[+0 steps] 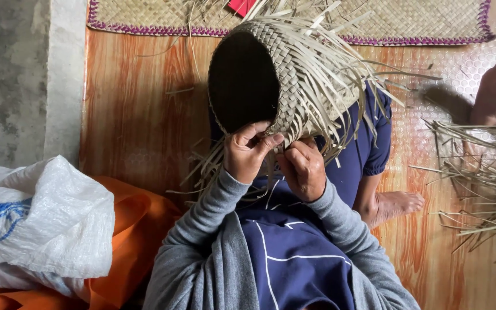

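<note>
Pale dried palm strips make up the half-woven basket (285,74), which is held up over the lap, its dark mouth turned toward the camera and its loose ends fanning out to the right. The rim is gripped at its lower edge by both hands. The left hand (248,154) is closed on the rim, thumb hooked just inside the opening, fingers curled over the woven wall. The right hand (304,167) is pinched narrow on a few free strips (340,129) just beside it, the two hands almost touching. Which strip is being worked cannot be told; the fingertips are hidden behind the weave.

For this step to go well, it is judged that the rim should be kept braced by the left hand while each strip is drawn snug and flat by the right, with no twist let in. An even pull looks needed, or the plaited edge could gap or buckle. Brittle strips might crack if bent sharply.

A bundle of spare strips (477,189) lies on the wood-patterned floor (139,109) to the right, well apart. A woven mat (409,23) is seen beyond, and a white sack (47,224) rests on orange cloth (139,229) at the left.
</note>
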